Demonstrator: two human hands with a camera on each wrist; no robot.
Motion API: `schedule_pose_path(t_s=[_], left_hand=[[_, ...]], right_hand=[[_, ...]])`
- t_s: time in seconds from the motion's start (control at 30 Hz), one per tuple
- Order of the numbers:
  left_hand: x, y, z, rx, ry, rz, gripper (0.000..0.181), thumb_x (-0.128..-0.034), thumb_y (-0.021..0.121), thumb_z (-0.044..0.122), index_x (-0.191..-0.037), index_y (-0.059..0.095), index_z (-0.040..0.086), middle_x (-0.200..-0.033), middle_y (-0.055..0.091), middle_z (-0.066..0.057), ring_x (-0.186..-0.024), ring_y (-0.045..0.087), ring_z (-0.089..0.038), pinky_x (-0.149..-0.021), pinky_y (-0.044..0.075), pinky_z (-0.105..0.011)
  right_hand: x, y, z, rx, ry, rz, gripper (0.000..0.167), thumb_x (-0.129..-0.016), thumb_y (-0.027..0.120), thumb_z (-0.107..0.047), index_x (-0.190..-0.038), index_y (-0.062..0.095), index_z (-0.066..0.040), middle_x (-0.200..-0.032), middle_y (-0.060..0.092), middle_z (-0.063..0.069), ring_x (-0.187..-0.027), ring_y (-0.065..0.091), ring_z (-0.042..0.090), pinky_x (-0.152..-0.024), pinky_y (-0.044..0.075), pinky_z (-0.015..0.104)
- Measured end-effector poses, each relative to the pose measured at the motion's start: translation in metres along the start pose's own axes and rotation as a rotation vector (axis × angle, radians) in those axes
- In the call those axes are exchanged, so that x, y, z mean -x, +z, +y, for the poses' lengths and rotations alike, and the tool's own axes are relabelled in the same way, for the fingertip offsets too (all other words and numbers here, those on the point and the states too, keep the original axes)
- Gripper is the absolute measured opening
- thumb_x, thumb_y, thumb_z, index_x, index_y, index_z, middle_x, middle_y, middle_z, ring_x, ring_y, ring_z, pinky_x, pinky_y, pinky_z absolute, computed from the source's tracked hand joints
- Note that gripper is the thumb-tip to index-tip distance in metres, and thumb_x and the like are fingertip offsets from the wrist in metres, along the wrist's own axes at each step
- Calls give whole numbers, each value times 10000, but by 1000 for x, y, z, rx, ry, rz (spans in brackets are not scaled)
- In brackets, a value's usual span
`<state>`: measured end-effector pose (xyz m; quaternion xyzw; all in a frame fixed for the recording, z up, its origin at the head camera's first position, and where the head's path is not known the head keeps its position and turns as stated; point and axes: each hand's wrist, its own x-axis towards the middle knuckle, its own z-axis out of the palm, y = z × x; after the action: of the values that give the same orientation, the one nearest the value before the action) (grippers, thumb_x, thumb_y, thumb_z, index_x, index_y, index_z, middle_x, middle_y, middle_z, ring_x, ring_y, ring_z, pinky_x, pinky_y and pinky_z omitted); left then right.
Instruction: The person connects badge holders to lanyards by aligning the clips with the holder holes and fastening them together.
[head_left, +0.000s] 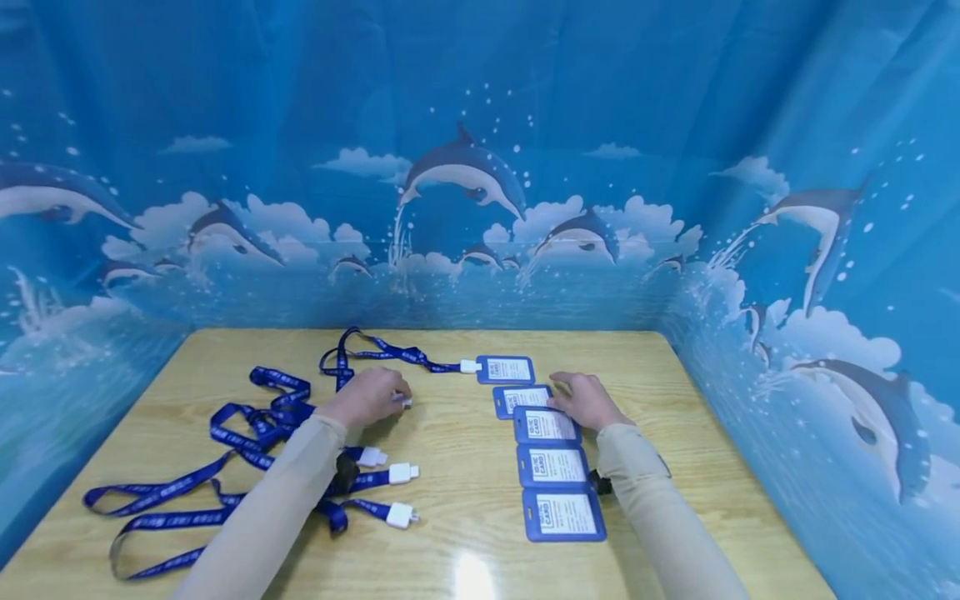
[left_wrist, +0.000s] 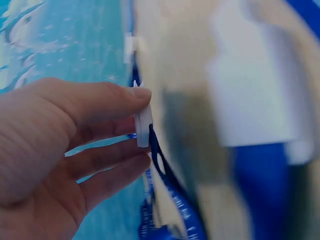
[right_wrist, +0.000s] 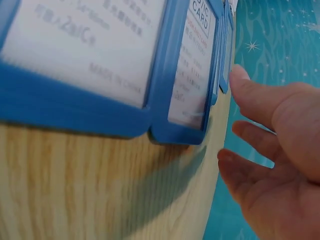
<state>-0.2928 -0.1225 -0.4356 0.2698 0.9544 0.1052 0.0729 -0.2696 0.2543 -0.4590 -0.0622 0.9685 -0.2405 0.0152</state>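
Note:
My left hand (head_left: 367,398) pinches a white plastic clip (left_wrist: 144,122) at the end of a blue printed lanyard (left_wrist: 175,197), between thumb and fingers. In the head view most of that clip is hidden by the fingers. Across the table, my right hand (head_left: 588,402) is at the right edge of a blue card holder (head_left: 517,400) with a white insert, second from the top of a column. In the right wrist view its thumb is close to the holders' edge and the other fingers are spread, relaxed. A lanyard joined to the top card holder (head_left: 506,369) lies behind.
Several blue lanyards (head_left: 255,433) lie tangled on the left, their white clips (head_left: 402,515) pointing right. More card holders (head_left: 564,514) run down toward the front edge of the wooden table (head_left: 465,467). A dolphin-print curtain (head_left: 480,283) stands behind and beside the table.

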Motion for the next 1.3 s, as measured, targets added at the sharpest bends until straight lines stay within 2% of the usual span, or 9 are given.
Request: schedule_pose_path(t_s=[0.1,0.2,0.3,0.53,0.77,0.87,1.0,1.3], left_hand=[[1,-13,0,43,14,29,201,-926,741,147,-1118,767,94,-1105,752,-63,-1030,701,-241,-895,601,-408],[0,-25,1,39,33,50,205,-931,731,133,-1128,764,88,-1127,751,-73,-1048,702,-258,-905,598,-427],[-1,-31,5,35,35,52,212,-938,722,135,-1143,762,96,-1149,749,-72,-1063,702,-259,-913,596,-434],[-3,-29,10,32,46,64,212,-933,731,146,-1138,764,101,-1141,751,-66,-1057,704,-253,-913,596,-427],[-6,-27,10,43,59,48,229,-930,734,134,-1155,758,100,-1161,743,-70,-1084,694,-254,-924,593,-425],[-8,-28,11,38,42,44,237,-930,733,140,-1164,754,111,-1171,739,-68,-1086,691,-252,-928,591,-429],[-8,-29,13,33,23,46,249,-931,731,147,-1178,748,127,-1194,731,-68,-1101,685,-256,-947,583,-442],[-9,-28,16,20,16,69,236,-928,735,146,-1162,755,136,-1176,740,-48,-1092,690,-237,-948,584,-428]], right_hand=[[-1,0,1,-9,-15,-7,538,-911,752,-210,-1376,583,2,-1411,587,205,-1345,503,433,-1158,376,574],[-2,2,3,-28,-24,-9,523,-918,744,-215,-1373,590,-7,-1416,587,191,-1356,499,418,-1160,378,565],[-3,6,4,-55,-3,-24,532,-917,746,-216,-1392,583,-40,-1450,566,165,-1387,473,399,-1170,369,557],[0,11,3,-141,79,-96,672,-863,798,-215,-1466,521,-108,-1540,469,157,-1397,459,399,-1151,400,550],[0,11,-2,-121,105,-171,889,-768,870,-248,-1530,430,-123,-1584,409,158,-1459,367,404,-1192,329,571],[0,11,-2,-131,107,-163,814,-828,828,-262,-1528,434,-127,-1579,416,160,-1453,376,404,-1192,325,577],[-1,14,2,-128,72,-118,655,-909,756,-232,-1492,485,-107,-1546,460,168,-1428,416,402,-1184,343,569],[-4,17,5,-103,29,-88,559,-898,769,-197,-1416,581,-105,-1455,563,171,-1347,517,384,-1131,431,539]])
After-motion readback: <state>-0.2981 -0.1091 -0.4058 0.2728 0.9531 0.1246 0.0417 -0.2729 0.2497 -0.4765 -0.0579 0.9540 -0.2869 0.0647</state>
